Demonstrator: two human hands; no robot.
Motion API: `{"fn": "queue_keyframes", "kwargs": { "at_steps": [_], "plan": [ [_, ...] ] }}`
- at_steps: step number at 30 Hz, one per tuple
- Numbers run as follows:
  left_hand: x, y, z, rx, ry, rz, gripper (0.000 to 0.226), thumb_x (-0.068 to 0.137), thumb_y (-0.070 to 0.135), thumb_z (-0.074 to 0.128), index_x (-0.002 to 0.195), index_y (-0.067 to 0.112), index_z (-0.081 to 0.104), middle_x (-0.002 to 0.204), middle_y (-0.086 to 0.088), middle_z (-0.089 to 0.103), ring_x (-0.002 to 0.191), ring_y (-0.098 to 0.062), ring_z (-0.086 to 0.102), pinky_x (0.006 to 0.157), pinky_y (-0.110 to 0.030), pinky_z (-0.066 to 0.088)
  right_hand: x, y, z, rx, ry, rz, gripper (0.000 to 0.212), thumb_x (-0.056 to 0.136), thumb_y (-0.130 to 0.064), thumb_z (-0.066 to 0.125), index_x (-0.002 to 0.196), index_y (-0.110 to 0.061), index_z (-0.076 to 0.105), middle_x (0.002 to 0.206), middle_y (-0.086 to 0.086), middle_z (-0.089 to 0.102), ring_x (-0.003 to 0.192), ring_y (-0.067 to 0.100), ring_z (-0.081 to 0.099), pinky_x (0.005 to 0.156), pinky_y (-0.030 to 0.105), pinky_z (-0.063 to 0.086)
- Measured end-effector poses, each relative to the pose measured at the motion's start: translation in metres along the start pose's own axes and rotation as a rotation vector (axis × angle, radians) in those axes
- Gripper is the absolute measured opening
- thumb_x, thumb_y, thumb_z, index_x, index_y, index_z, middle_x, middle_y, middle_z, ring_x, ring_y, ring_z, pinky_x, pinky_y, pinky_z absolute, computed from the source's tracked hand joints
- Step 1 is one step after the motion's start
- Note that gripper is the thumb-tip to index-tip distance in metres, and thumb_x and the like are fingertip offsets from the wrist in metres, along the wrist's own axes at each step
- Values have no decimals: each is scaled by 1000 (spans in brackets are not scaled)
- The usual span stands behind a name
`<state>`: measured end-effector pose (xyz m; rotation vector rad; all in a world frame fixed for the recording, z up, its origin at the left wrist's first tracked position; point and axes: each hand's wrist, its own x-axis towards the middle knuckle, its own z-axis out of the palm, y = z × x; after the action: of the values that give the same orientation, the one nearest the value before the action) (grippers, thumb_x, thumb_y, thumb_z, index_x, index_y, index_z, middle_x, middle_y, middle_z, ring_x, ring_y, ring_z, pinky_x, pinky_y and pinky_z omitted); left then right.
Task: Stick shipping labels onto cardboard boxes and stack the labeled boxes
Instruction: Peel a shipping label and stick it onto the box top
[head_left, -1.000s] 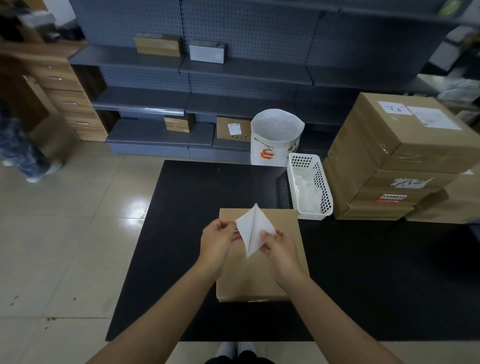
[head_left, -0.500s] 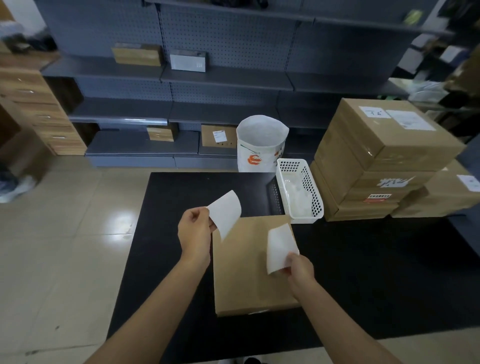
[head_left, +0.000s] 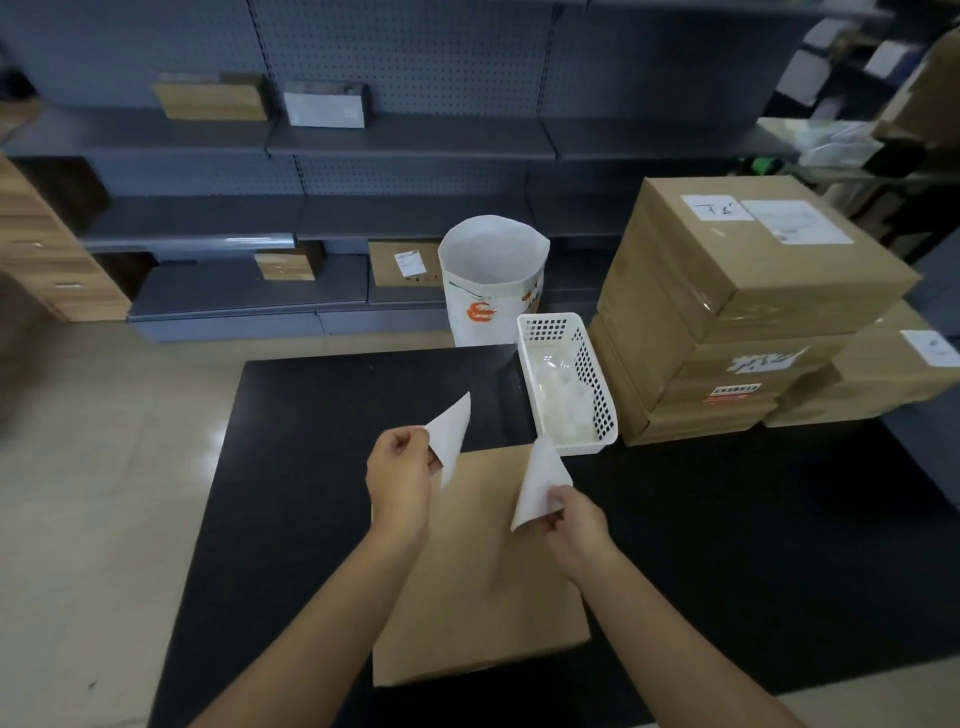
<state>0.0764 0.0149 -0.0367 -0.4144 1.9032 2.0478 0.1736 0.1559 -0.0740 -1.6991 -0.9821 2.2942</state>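
Both sheets have drawn a little nearer together than half a second ago, each now turned edge-on so it reads as a white triangle. Over the flat cardboard box (head_left: 480, 566), which lies on the black table (head_left: 291, 519) at its near middle, the left hand (head_left: 399, 480) pinches one white sheet (head_left: 451, 432) in a closed grip above the box's far left corner, and the right hand (head_left: 576, 522) pinches the other white sheet (head_left: 540, 483) in a closed grip over the box's far right part. Which sheet is the label and which the backing cannot be told. Just beyond the box's far right corner stands a white perforated basket (head_left: 597, 384). To its right, a stack of taped boxes (head_left: 727, 322) carries white labels on top. Past the table's far edge stands a white bag (head_left: 491, 280), with grey shelving (head_left: 405, 140) behind.
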Motion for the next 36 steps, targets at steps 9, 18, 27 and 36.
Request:
{"fn": "queue_keyframes", "kwargs": {
  "at_steps": [9, 18, 27, 36],
  "plan": [
    [19, 1, 94, 144, 102, 25, 9, 92, 12, 52, 90, 14, 61, 90, 1, 63, 86, -16, 63, 85, -36, 55, 71, -88, 5, -434, -18, -500, 6, 96, -20, 53, 99, -16, 56, 95, 3, 60, 81, 15, 59, 76, 29, 52],
    [33, -6, 149, 179, 240, -13, 9, 90, 11, 53, 87, 13, 61, 91, -5, 66, 84, -16, 63, 88, -40, 55, 159, -133, 3, -1698, -26, -910, 64, 93, -51, 49, 144, -14, 36, 139, 9, 38, 128, 26, 36, 108, 38, 30],
    [38, -13, 161, 212, 269, -8, 9, 90, 13, 53, 86, 15, 61, 85, -4, 65, 82, -16, 63, 89, -43, 54, 161, -136, -5, -1569, 12, -1048, 53, 102, -36, 40, 146, -7, 34, 127, 13, 48, 106, 24, 56, 89, 32, 50],
    [31, -11, 154, 212, 262, 19, 9, 91, 13, 53, 88, 15, 60, 84, 0, 62, 78, -12, 60, 87, -38, 54, 129, -131, -4, -1287, 14, -1075, 19, 97, -24, 51, 108, -15, 64, 106, 2, 63, 88, 18, 63, 68, 32, 53]
  ]
}}
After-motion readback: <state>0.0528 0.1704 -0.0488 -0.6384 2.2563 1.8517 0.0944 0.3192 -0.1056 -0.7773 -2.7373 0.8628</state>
